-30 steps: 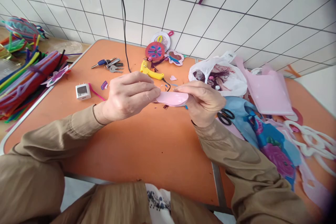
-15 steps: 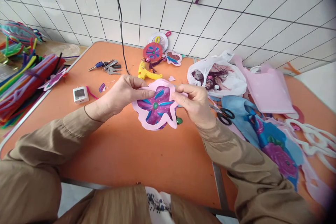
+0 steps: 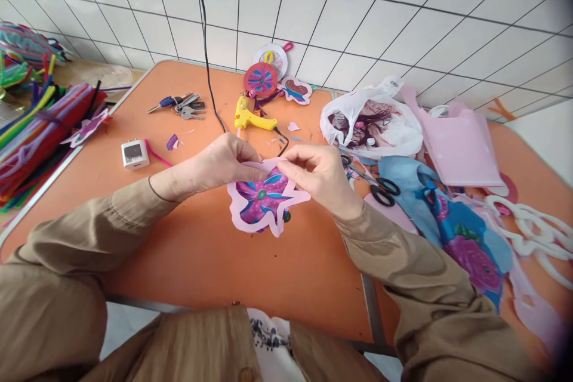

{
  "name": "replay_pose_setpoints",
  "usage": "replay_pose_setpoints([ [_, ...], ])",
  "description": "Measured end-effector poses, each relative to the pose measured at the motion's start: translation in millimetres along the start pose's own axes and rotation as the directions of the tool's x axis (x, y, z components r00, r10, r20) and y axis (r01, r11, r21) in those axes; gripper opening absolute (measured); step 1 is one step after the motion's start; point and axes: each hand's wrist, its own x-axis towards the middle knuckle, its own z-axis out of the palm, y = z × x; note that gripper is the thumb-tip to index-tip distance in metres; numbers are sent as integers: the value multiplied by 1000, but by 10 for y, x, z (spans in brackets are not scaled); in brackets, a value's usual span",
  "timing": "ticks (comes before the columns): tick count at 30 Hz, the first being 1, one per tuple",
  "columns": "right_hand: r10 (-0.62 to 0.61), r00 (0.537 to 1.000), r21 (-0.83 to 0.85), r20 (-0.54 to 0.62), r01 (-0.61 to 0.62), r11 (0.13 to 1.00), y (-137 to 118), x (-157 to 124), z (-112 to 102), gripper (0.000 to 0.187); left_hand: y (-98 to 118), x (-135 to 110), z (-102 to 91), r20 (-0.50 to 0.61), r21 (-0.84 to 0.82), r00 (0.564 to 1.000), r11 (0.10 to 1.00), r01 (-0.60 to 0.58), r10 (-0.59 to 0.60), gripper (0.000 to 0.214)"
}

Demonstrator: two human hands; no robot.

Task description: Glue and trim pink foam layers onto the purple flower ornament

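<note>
Between my hands, above the orange table (image 3: 215, 262), is a flower-shaped cutout (image 3: 262, 197) with a wavy pink border and a purple-and-blue patterned middle. My left hand (image 3: 219, 164) pinches its upper left edge between thumb and fingers. My right hand (image 3: 320, 176) grips the upper right edge the same way. A small dark green round piece (image 3: 287, 215) shows behind the lower right of the cutout; what it belongs to is hidden. Just beyond my hands lies a yellow glue gun (image 3: 255, 118) with its black cord.
Keys (image 3: 181, 104) and a white charger plug (image 3: 135, 155) lie at left, near bundled pipe cleaners (image 3: 67, 125). Finished-looking round ornaments (image 3: 260, 79) rest by the wall. To the right are a plastic bag (image 3: 398, 131), black-handled scissors (image 3: 382, 191), pink sheet (image 3: 465, 149) and blue floral fabric (image 3: 470, 245).
The cutout has come slightly nearer to me and turned a little. My right hand has shifted left along its top edge, closer to my left hand. The view has tilted slightly.
</note>
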Motion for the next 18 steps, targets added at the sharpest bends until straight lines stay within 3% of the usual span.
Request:
replay_pose_setpoints([
  [9,26,979,63,-203,-13,998,44,53,-14,22,-33,61,-91,-57,-219,995,973,70,-85,28],
  [12,55,972,90,-228,-36,995,64,68,-20,22,-87,84,-108,-49,-313,989,943,116,-138,30],
  [18,76,966,125,-248,-46,991,116,74,-8,22,-137,98,-108,-76,-350,988,932,98,-133,33],
])
